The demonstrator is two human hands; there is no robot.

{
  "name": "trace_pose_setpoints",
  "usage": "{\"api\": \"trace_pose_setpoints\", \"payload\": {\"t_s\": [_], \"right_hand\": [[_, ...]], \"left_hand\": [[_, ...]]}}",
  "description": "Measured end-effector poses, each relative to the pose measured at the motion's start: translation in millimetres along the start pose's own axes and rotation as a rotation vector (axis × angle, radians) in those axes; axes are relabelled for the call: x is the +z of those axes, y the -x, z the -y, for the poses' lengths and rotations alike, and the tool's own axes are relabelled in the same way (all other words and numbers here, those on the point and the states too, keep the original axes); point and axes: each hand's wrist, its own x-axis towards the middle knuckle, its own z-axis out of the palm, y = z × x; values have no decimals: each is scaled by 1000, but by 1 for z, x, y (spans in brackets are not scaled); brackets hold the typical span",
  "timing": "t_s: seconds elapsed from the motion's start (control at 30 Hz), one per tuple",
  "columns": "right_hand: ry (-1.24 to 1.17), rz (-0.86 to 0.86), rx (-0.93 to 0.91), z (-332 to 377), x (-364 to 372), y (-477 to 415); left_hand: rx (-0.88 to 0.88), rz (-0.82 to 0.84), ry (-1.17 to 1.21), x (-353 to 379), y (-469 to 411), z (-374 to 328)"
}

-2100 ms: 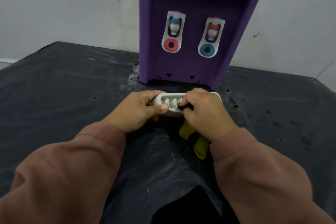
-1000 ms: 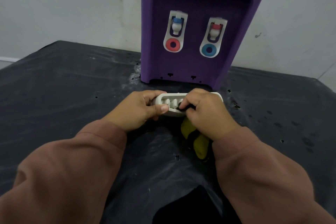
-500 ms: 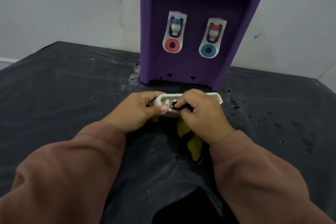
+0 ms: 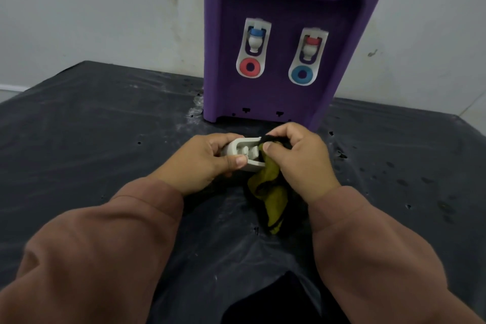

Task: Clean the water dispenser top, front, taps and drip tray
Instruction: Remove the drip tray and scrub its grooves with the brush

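Drip tray (image 4: 246,156) sits apart from the purple water dispenser (image 4: 276,97), just near of its base. Its long axis runs left-right, its ribbed face is tipped toward the camera and its right end is hidden. Left hand (image 4: 202,163) clamped on the tray's left end; right hand (image 4: 302,160) pinches a yellow-and-black cloth (image 4: 271,192) against the tray. The black surface (image 4: 92,139) runs wide left and right of the hands, and the dispenser backs on the far wall (image 4: 105,8).

Tall purple plastic water dispenser (image 4: 286,95) cut off by the top edge, its top unseen. The right hand (image 4: 302,163) and crumpled yellow-and-black cloth (image 4: 271,192) hide the right half of the small white plastic drip tray (image 4: 244,150); the left hand (image 4: 202,166) covers its left end. Brown sleeves (image 4: 105,244) run off the bottom edge
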Motion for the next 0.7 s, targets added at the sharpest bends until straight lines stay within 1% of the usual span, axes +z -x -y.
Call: {"api": "trace_pose_setpoints", "payload": {"t_s": [0.1, 0.23, 0.3, 0.33, 0.47, 0.63, 0.7], "right_hand": [[-114, -103, 22, 0, 1, 1], [-311, -177, 13, -1, 1, 1], [-336, -192, -17, 0, 0, 1], [-292, -175, -30, -1, 0, 0], [64, -34, -36, -2, 1, 2], [194, 39, -48, -2, 0, 3], [203, 15, -34, -1, -1, 3]], "left_hand": [[14, -2, -11, 2, 1, -1], [11, -17, 2, 2, 1, -2], [11, -11, 17, 2, 1, -1], [8, -12, 20, 2, 0, -1], [-10, -23, -20, 1, 0, 0], [-2, -12, 4, 3, 3, -6], [1, -13, -4, 5, 3, -6]]}}
